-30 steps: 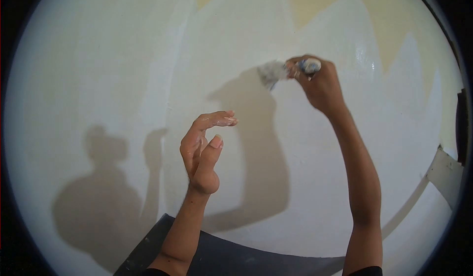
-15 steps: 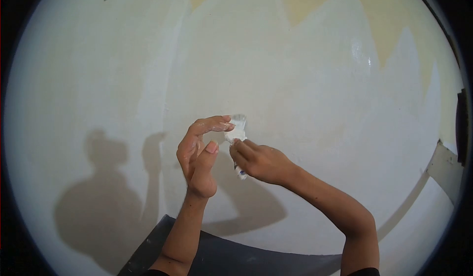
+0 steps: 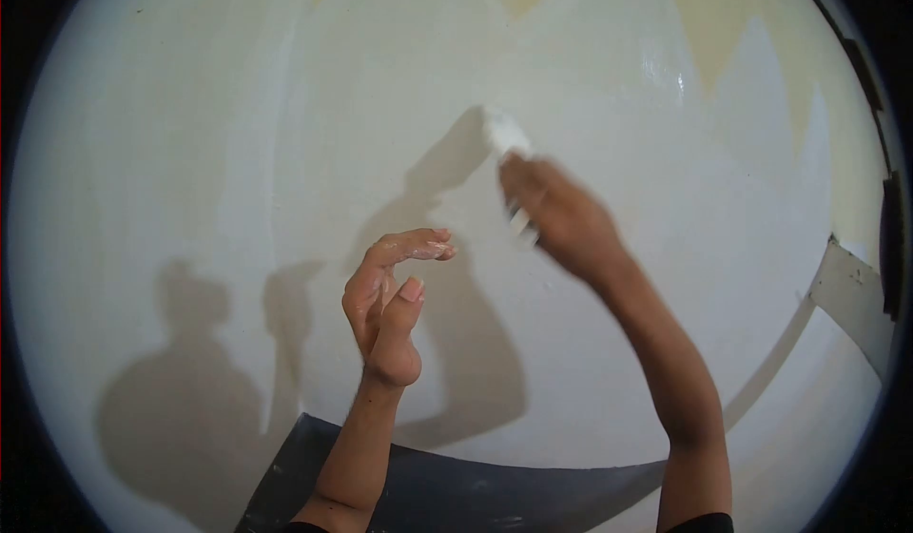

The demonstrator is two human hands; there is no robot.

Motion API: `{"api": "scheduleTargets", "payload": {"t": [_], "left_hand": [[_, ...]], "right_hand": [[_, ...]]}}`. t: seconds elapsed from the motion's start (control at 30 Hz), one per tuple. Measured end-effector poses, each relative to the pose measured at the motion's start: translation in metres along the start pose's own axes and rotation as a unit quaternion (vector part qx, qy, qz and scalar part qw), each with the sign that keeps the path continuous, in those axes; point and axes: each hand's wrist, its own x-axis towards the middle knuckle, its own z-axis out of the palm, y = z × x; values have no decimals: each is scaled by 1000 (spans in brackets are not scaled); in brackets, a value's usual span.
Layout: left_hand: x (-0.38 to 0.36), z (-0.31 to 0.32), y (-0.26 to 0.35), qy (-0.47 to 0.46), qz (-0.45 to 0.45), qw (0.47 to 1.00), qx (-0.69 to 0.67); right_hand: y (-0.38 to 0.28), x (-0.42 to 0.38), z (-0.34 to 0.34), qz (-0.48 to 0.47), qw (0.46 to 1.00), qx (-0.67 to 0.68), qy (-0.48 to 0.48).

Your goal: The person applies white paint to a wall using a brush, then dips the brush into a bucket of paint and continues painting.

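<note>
My right hand (image 3: 561, 212) is wrapped round the handle of a paintbrush (image 3: 506, 132), slightly blurred by motion. White paint covers the brush head, which points up and left and overlaps the wall. A pale end of the handle shows below the fist. Lower and to the left, my left hand (image 3: 388, 300) is raised with its fingers curved and the thumb apart, nothing between them. White paint smears its fingertips. Behind both hands stands the wall (image 3: 380, 86), coated in whitish paint with a wet sheen at the upper right.
Jagged yellow patches (image 3: 704, 19) run along the top of the wall. A dark grey band (image 3: 495, 490) crosses the bottom. At the right edge are a pale panel (image 3: 851, 286) and a dark fixture (image 3: 892, 248). Shadows of the person fall on the wall.
My right hand has carried the paintbrush up and right, away from my left hand's fingers to the wall area above. The left hand keeps its curved pose. The view has shifted slightly.
</note>
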Motion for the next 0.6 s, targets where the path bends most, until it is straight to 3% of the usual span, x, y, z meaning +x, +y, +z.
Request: {"api": "scheduleTargets", "payload": {"t": [0.03, 0.13, 0.2, 0.27, 0.4, 0.6], "left_hand": [[-1, -1, 1, 0, -4, 1000, -10], [-7, -3, 4, 12, -3, 1000, -6], [-10, -4, 7, 12, -5, 1000, -8], [-13, -5, 9, 14, -7, 1000, -10], [-17, -7, 14, 25, -10, 999, -21], [-19, -4, 20, 19, -14, 999, -32]], "right_hand": [[-23, -12, 7, 0, 997, -32, -74], [-70, -59, 63, -143, 984, -103, -39], [-97, -72, 63, -200, 970, -130, -46], [-113, -80, 54, -156, 982, 4, -104], [-97, -79, 21, 10, 978, 187, -90], [-47, -51, -25, 11, 999, -30, -29]]}}
